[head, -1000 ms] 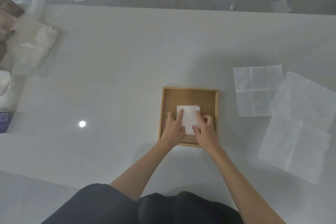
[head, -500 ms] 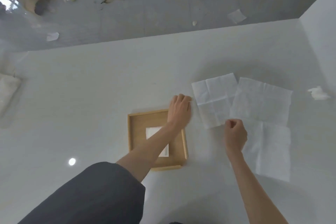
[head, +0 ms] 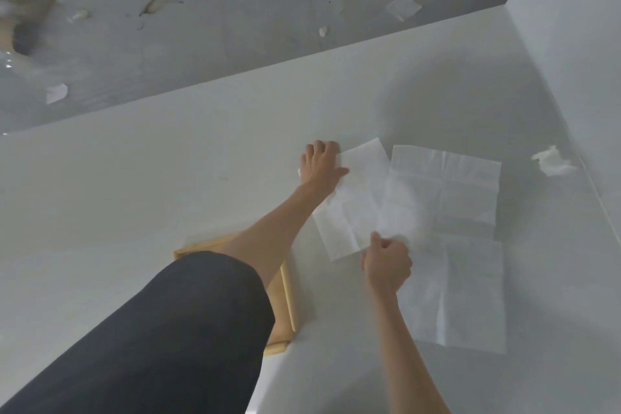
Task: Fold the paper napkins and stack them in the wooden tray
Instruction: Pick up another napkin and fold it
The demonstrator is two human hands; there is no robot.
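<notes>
An unfolded white paper napkin [head: 353,202] lies flat on the white table, right of the wooden tray [head: 287,289]. My left hand [head: 321,163] presses on the napkin's far left corner with fingers spread. My right hand [head: 386,264] pinches the napkin's near right corner with closed fingers. My left arm and dark sleeve cover most of the tray, so the folded napkin inside it is hidden. Two more unfolded napkins lie to the right, one farther [head: 443,191] and one nearer [head: 463,296], overlapping each other.
A crumpled scrap of tissue [head: 551,161] lies near the table's right side, by a white wall [head: 578,44]. Beyond the table's far edge is grey floor [head: 201,27] littered with paper bits.
Both hands left the folded napkin in the tray and moved right to the nearest unfolded napkin. The left hand now rests on its far corner and the right hand grips its near corner.
</notes>
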